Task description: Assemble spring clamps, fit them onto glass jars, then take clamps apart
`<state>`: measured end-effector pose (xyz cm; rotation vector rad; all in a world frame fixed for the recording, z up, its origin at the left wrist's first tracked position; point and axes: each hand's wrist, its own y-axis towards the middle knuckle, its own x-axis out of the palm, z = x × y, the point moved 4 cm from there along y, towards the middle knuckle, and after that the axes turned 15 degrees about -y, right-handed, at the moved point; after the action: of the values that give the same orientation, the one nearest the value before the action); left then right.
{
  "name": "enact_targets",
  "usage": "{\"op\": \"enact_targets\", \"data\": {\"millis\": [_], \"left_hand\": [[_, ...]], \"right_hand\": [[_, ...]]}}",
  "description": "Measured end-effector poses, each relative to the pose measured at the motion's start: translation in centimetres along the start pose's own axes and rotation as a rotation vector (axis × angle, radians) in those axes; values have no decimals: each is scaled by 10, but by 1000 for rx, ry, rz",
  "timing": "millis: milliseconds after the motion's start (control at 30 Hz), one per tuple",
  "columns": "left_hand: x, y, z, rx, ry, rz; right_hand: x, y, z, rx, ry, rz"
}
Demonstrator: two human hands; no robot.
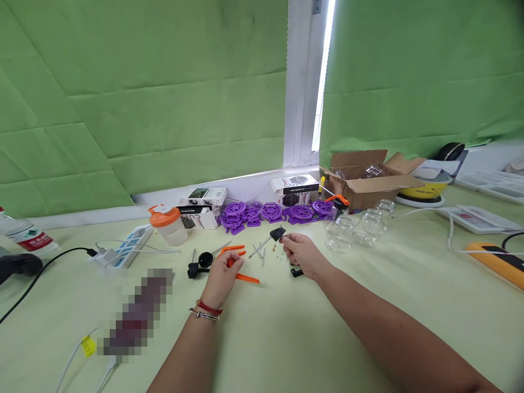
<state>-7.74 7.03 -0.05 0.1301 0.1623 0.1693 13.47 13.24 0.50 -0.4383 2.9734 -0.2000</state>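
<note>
My right hand (303, 254) pinches a black plastic piece with a thin metal rod (277, 234), the rod slanting down to the left over the table. To its left, my left hand (222, 277) has thumb and fingertips pressed together among orange handle-like parts (248, 279); whatever sits between those fingertips is hidden or too small to name. Several loose metal rods (262, 254) and tiny fittings lie between the hands. Black round and angled parts (198, 269) with rods rest left of my left hand. Under my right hand is another black piece (297, 272).
Purple plastic wheel-shaped parts (271, 212) are heaped along the wall beside small printed boxes (203, 217). Clear glass jars (339, 234) and an open cardboard box (368, 188) stand at right. An orange-lidded cup (168, 225) and a power strip (134, 245) are at left.
</note>
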Motion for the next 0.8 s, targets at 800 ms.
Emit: {"op": "enact_targets", "data": {"millis": [800], "left_hand": [[19,-2,-10,314,1054,-243]], "right_hand": [[-11,-41,1,-78,91,-197]]}}
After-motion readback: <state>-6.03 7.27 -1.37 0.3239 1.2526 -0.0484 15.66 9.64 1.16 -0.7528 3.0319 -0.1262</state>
